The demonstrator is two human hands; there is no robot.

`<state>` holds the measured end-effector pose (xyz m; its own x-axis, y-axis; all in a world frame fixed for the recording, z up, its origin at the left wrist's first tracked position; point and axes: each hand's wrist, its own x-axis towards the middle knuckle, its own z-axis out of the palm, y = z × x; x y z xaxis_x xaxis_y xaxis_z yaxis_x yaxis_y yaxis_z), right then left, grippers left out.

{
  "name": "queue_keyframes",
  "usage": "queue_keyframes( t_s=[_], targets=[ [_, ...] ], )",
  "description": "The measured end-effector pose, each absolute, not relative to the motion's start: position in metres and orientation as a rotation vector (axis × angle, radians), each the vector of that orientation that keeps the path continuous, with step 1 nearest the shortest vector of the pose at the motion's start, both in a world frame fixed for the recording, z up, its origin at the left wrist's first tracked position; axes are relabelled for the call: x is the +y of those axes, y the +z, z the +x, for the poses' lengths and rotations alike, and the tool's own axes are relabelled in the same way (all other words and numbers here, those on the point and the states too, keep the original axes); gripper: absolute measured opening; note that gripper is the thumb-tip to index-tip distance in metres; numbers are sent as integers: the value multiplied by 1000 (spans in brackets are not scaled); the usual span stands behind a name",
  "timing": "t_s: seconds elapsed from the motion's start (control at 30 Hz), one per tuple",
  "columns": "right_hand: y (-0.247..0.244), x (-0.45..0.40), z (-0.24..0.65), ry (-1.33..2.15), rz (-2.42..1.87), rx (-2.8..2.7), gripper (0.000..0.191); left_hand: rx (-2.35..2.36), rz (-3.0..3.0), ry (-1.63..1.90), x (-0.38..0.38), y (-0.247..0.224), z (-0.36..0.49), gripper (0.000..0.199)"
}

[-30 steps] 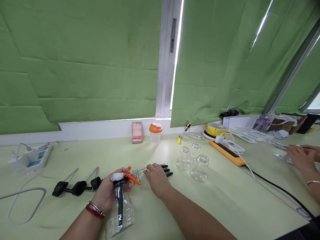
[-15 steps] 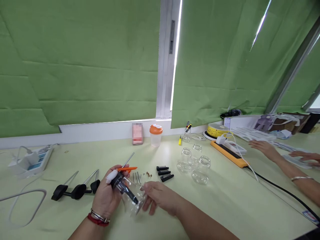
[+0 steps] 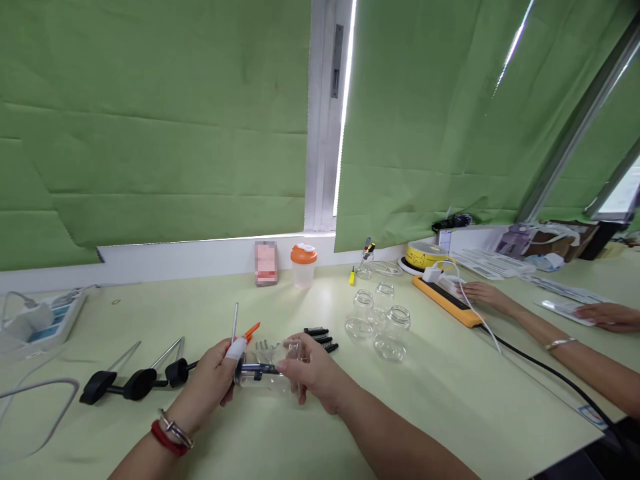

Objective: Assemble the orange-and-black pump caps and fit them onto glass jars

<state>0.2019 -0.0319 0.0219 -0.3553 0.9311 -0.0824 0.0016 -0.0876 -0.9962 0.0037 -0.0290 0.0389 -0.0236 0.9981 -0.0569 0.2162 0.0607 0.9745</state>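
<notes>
My left hand [image 3: 213, 377], its thumb wrapped in white, closes around the black cap end of a clear glass jar [image 3: 267, 383] lying sideways. A dark tube [image 3: 263, 368] runs inside the jar, and a thin metal rod [image 3: 235, 321] sticks up from the cap end. An orange tool [image 3: 253, 330] pokes out behind the left thumb; its other end is hidden. Fingers of my right hand [image 3: 320, 370] grip the jar's far end. Short metal pins [image 3: 263, 345] lie just behind the jar. Black spring parts [image 3: 327, 339] are partly covered by my right hand.
Several glass jars [image 3: 393, 340] stand to the right. Black caps with rods [image 3: 140, 385] lie left. An orange-lidded cup [image 3: 303, 270] and a pink box [image 3: 266, 263] stand behind. An orange power strip [image 3: 450, 303] with cables lies right, near another person's hands [image 3: 483, 293].
The jar has swung from slanting down to nearly level. My right hand has gone from touching its side to gripping its far end. The other person's near hand has moved left.
</notes>
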Motion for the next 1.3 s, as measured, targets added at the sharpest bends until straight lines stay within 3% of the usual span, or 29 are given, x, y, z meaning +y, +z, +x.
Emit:
queue_keyframes(
  t_s=[0.2,0.3,0.43,0.63,0.73,0.8,0.87,1.0,1.2,1.3],
  targets=[
    [44,-42,211,724,-733,-2149,73,1346,1237,898,-30,44,-5,28],
    [38,-38,211,923,-860,-1876,82,1417,1299,1052,-32,45,-3,34],
    [28,-31,211,1536,-1042,-1517,66,1558,1366,1186,-36,46,3,37],
    [38,-35,219,1108,-761,-1782,78,1440,1339,1161,-36,46,5,40],
    [33,-31,214,1494,-802,-1465,61,1476,1407,1212,-38,46,5,38],
    [31,-30,212,1721,-877,-1424,61,1498,1429,1196,-39,48,5,37],
    [36,-33,214,1603,-887,-1605,62,1499,1408,1160,-38,50,4,38],
    [47,-41,219,1010,-756,-1948,67,1488,1367,1144,-37,53,2,39],
    [25,-33,206,1679,-980,-1527,59,1554,1556,1222,-35,46,1,37],
    [29,-36,208,1266,-1011,-1820,67,1514,1466,1151,-32,42,-2,36]
  ],
)
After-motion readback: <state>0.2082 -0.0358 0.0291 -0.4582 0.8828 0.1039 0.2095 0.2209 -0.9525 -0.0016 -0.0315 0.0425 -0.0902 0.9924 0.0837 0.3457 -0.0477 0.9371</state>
